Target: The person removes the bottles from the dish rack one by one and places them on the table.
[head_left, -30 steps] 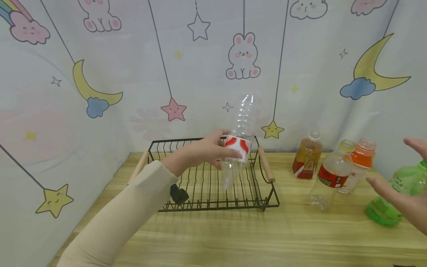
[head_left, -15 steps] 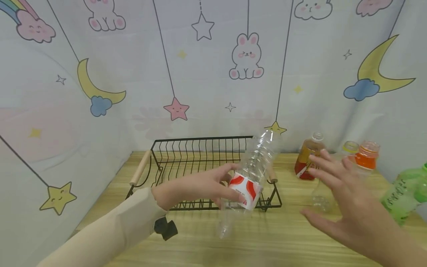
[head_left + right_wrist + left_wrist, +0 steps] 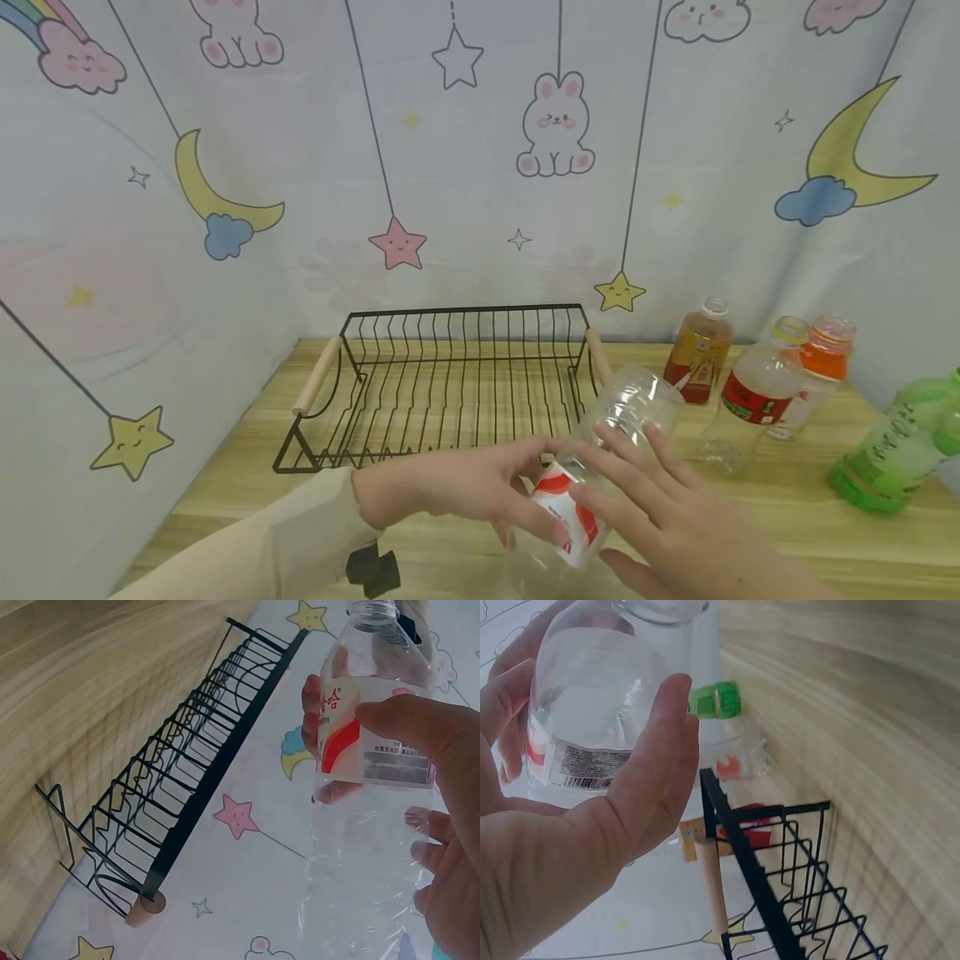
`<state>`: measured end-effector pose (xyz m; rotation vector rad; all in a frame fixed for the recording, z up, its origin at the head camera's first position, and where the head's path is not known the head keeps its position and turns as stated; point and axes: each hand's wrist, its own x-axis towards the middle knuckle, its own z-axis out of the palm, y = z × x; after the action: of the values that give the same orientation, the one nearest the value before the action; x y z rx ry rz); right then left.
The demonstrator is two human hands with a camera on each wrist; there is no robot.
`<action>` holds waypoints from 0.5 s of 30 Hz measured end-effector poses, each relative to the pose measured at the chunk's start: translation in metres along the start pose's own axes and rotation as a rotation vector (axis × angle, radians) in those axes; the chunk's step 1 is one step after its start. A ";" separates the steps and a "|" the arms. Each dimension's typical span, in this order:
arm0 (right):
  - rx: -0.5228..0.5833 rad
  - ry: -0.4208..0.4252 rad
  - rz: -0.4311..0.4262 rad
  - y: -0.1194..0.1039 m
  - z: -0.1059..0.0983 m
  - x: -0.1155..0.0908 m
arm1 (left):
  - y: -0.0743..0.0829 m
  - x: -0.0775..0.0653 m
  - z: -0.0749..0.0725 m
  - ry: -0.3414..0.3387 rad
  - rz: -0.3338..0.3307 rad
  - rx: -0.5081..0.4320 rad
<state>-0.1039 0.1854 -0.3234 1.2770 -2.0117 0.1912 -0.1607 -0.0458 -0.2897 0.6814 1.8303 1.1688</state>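
Note:
A clear, ribbed plastic bottle [image 3: 577, 533] with a red and white label is held tilted, its neck toward me and its base up to the right. My left hand [image 3: 480, 492] grips it round the label, thumb on top. My right hand [image 3: 675, 525] lies against the far side, fingers spread and nearly straight over the bottle. In the right wrist view, the right thumb crosses the label of the bottle [image 3: 367, 855], and the other fingertips lie beside its lower body. The left wrist view shows the bottle's shoulder and the label's barcode above the left palm.
A black wire dish rack [image 3: 465, 360] with wooden handles stands behind the hands. To the right are a tea bottle [image 3: 699, 354], a red-labelled bottle [image 3: 753, 396], an orange-topped bottle [image 3: 825, 358] and a leaning green bottle [image 3: 892, 442]. A patterned curtain [image 3: 465, 167] hangs behind.
My left hand has brought the bottle from over the rack toward me and rightward, tipping it further. My right hand has come in from the right and reached the bottle.

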 end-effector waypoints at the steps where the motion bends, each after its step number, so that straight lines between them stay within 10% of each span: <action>1: -0.005 -0.001 -0.009 -0.001 0.002 0.000 | -0.001 0.000 0.002 -0.005 -0.003 0.003; 15: -0.083 -0.020 -0.016 -0.011 0.010 -0.009 | -0.012 0.003 0.011 -0.101 0.013 -0.052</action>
<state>-0.0979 0.1816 -0.3394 1.2471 -2.0046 0.0871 -0.1525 -0.0430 -0.3039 0.7108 1.7077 1.1655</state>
